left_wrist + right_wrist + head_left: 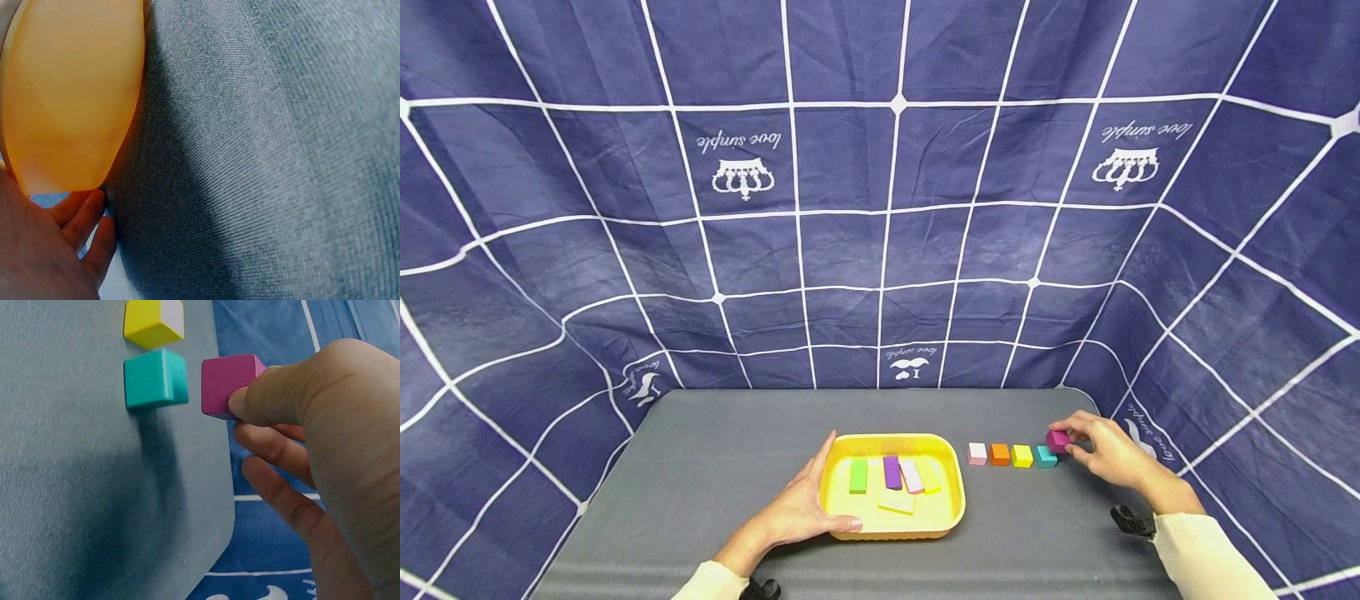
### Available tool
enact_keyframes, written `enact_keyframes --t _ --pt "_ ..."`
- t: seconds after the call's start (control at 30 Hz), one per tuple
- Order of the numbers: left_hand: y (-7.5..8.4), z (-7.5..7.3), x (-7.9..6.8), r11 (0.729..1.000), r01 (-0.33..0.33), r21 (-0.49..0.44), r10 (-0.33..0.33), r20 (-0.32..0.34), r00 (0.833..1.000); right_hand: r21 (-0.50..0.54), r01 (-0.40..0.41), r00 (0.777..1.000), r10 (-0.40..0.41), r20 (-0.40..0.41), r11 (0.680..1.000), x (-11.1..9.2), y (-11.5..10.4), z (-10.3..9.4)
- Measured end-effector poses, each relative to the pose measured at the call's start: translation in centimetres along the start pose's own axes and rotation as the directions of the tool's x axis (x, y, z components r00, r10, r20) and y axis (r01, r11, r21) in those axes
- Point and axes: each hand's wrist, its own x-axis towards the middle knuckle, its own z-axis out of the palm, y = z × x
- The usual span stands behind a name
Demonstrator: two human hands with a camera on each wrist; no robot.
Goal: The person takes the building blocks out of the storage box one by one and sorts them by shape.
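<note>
My right hand pinches a magenta cube between thumb and fingers, raised off the table beside the teal cube. That teal cube stands at the right end of a row with a yellow cube, an orange cube and a pale pink cube. My left hand holds the left end of a yellow plastic tray, its thumb over the near rim and its fingers along the left side. In the left wrist view, fingertips touch the tray's outer wall.
Inside the tray lie a green block, a purple block, a pink block, a yellow block and a cream block. A grey cloth covers the table; blue checked curtains surround its back and sides.
</note>
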Motion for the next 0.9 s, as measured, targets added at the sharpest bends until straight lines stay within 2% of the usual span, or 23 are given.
enact_keyframes --t 0.5,0.77,0.9 --pt "-0.1 0.0 0.0 1.0 0.005 0.002 -0.005 0.001 1.0 -0.031 -0.054 0.999 0.054 -0.005 0.998 -1.8 1.4 0.5" --pt "0.0 -0.1 -0.1 1.0 0.01 -0.007 -0.01 0.003 1.0 -0.023 -0.02 1.0 0.02 -0.018 1.0 -2.5 2.0 1.3" --pt "0.0 -0.2 -0.2 1.0 0.014 -0.016 -0.014 0.005 1.0 -0.026 -0.037 0.999 0.037 -0.003 0.999 -2.8 1.9 1.6"
